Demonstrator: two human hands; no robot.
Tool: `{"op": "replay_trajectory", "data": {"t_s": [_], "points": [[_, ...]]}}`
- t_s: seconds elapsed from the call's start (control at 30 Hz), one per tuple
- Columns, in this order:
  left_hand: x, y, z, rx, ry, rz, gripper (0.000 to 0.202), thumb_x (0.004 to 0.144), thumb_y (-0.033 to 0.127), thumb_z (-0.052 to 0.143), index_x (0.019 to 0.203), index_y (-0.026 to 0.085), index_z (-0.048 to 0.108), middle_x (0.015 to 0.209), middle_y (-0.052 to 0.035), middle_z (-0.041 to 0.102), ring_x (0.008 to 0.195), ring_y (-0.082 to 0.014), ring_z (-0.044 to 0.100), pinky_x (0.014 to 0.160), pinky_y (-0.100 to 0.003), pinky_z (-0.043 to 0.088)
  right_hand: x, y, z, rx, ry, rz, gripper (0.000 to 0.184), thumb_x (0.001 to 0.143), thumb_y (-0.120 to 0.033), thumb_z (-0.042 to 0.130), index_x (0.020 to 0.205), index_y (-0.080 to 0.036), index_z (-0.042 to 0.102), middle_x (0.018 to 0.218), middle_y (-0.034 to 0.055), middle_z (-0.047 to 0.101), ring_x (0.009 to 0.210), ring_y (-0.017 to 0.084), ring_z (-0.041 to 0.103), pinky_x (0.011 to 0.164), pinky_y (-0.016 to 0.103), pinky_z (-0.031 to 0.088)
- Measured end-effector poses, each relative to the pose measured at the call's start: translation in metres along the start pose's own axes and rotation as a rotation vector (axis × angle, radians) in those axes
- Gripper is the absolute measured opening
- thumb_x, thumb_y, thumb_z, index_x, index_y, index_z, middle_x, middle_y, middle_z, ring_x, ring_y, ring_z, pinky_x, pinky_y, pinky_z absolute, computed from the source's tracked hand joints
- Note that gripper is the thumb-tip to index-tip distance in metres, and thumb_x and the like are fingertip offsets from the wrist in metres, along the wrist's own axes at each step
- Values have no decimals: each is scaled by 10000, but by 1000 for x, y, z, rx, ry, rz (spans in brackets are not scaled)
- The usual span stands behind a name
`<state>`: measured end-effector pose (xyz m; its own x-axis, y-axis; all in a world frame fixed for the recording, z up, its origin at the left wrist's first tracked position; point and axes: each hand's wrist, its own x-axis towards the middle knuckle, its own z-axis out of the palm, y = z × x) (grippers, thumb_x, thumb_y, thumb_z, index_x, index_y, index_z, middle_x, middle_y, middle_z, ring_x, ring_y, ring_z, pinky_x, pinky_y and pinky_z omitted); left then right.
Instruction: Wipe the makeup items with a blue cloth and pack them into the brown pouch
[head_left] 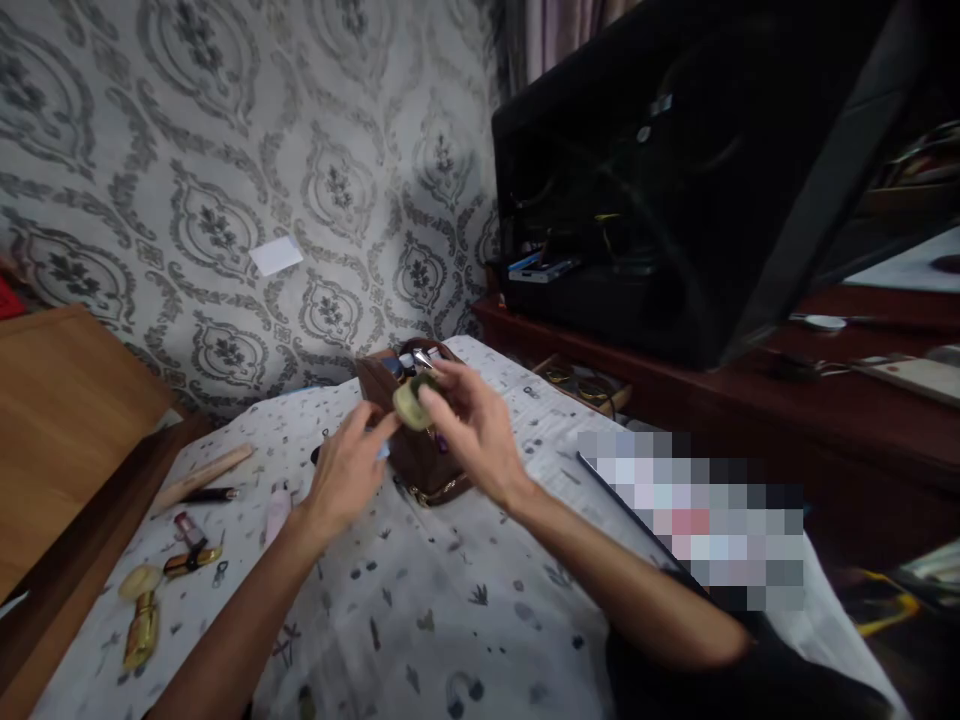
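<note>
Between the thumb and fingers of my right hand [476,425] is a small rounded pale-green container [412,402] with a dark green part. My left hand [346,470] comes in from the left, its index fingertip at the container's edge and its fingers stretched out; its thumb is hidden. A pale blue bit shows just below that finger, too blurred to name. Right behind and under both hands stands an open brown bag [409,455], with a gold zipper along its lower front. Bottles and tubes [421,358] stick out of its top.
On the patterned white cloth [420,600] at left lie a wooden stick [206,478], a black pen-like item [211,495], a small red-capped tube [189,530] and a gold-handled brush [141,615]. A blurred-out flat device [697,520] lies right. Behind it stands a large black screen [637,200].
</note>
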<state>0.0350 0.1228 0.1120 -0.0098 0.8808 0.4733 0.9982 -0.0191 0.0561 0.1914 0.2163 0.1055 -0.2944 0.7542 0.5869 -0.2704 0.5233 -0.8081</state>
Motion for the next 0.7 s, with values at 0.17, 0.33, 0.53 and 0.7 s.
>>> {"op": "replay_trajectory", "data": {"t_s": [0.17, 0.33, 0.53, 0.7], "points": [[-4, 3, 15, 302, -54, 53, 613, 819, 67, 482, 1392, 284, 481, 1120, -82, 540, 1025, -231, 583, 705, -279, 532, 57, 10, -19, -308, -187, -37, 395, 845, -418, 648, 1119, -135, 673, 965, 77, 725, 821, 201, 657, 763, 341, 524], [-16, -6, 25, 278, 41, 70, 633, 818, 50, 418, 1407, 276, 473, 1080, -79, 543, 1016, -211, 579, 705, -247, 514, 85, 22, -7, -789, -520, -105, 340, 819, -294, 698, 1116, -128, 688, 967, 71, 719, 823, 189, 647, 779, 306, 498], [-20, -12, 35, 171, 86, 62, 674, 795, 64, 427, 1431, 284, 450, 1063, -73, 541, 1028, -206, 578, 758, -257, 512, 91, 36, 18, -1100, -786, -145, 334, 800, -185, 708, 1120, -93, 686, 1178, 199, 638, 1020, 290, 657, 851, 354, 507], [-20, -11, 38, 163, 125, 78, 673, 784, 54, 427, 1419, 276, 459, 1030, -67, 541, 962, -193, 589, 716, -246, 507, 90, 44, 28, -1120, -816, -160, 224, 786, -47, 649, 988, -100, 730, 1059, 206, 688, 1027, 317, 671, 857, 391, 526]]}}
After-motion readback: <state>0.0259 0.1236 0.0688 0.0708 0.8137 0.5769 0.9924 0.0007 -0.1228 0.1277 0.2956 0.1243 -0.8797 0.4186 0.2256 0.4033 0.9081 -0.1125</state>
